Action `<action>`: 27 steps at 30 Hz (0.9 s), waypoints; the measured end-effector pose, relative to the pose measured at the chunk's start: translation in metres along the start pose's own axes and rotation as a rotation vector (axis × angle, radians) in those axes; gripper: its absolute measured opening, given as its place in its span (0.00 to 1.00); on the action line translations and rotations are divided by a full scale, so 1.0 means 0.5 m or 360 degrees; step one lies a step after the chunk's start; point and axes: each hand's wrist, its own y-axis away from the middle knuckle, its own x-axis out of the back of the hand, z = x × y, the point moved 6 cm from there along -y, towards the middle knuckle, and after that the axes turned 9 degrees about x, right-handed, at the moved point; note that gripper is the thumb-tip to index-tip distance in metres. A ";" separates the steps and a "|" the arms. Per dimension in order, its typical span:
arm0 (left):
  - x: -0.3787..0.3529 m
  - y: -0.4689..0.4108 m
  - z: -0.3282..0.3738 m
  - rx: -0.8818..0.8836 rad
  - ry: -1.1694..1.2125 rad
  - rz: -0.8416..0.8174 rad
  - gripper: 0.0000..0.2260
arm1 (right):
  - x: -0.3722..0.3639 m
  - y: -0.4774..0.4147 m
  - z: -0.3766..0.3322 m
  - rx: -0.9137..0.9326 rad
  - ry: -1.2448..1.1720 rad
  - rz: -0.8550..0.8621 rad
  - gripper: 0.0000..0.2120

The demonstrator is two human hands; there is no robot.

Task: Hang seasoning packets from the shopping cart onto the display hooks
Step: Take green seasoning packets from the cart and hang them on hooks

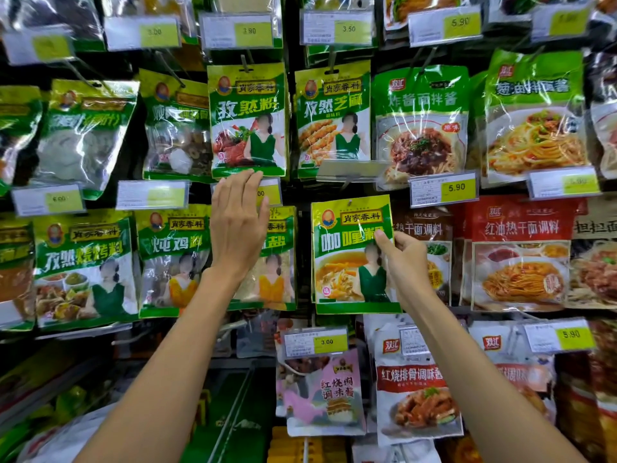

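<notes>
Pinching curry packet (347, 262) edge, right hand (408, 262).

Bright overhead glare, blurred wide-angle edges, dim bottom

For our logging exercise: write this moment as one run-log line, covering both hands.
left hand: open, fingers straight, over price label | right hand: pinches curry packet at right edge | packet: upright, facing out

3.90 price tag (249, 31) top centre; 3.50 price tag (349, 29) to its right. Green noodle-sauce pouch (420, 118) upper right, 5.90 price tag (456, 188) at its lower edge. Clear tag holder (347, 168) beside it, tilted, face unreadable. Red noodle-sauce pouches (521, 255) far right. Pink pouch (322, 392) hangs under 3.00 price tag (327, 342); white-and-red pouch (417, 396) just right of it.
</notes>
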 end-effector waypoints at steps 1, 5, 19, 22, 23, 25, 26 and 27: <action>-0.001 0.000 0.000 0.0002 0.0000 -0.0001 0.16 | -0.002 -0.004 0.005 -0.0010 0.0004 -0.0001 0.15; -0.001 0.000 -0.002 -0.0006 0.0008 -0.0005 0.16 | -0.013 -0.017 0.023 -0.0042 0.0063 0.0058 0.15; 0.005 -0.002 -0.004 -0.0051 -0.0010 -0.0036 0.17 | -0.053 -0.044 0.064 -0.0081 0.0403 0.0311 0.21; 0.007 -0.003 -0.003 -0.0057 0.0013 -0.0085 0.17 | -0.039 -0.041 0.062 -0.0034 0.0470 0.0228 0.13; 0.008 -0.003 -0.001 -0.0056 0.0018 -0.0085 0.17 | -0.028 -0.037 0.060 -0.0016 0.0487 0.0221 0.12; 0.015 0.003 0.007 -0.0051 0.0035 -0.0050 0.17 | 0.000 -0.020 0.053 0.0008 0.0501 0.0241 0.12; 0.019 0.010 0.017 -0.0051 0.0057 -0.0022 0.17 | 0.018 -0.007 0.047 0.0034 0.0511 0.0254 0.12; 0.023 0.022 0.031 -0.0057 0.0089 0.0003 0.16 | 0.036 0.008 0.040 0.0065 0.0525 0.0252 0.12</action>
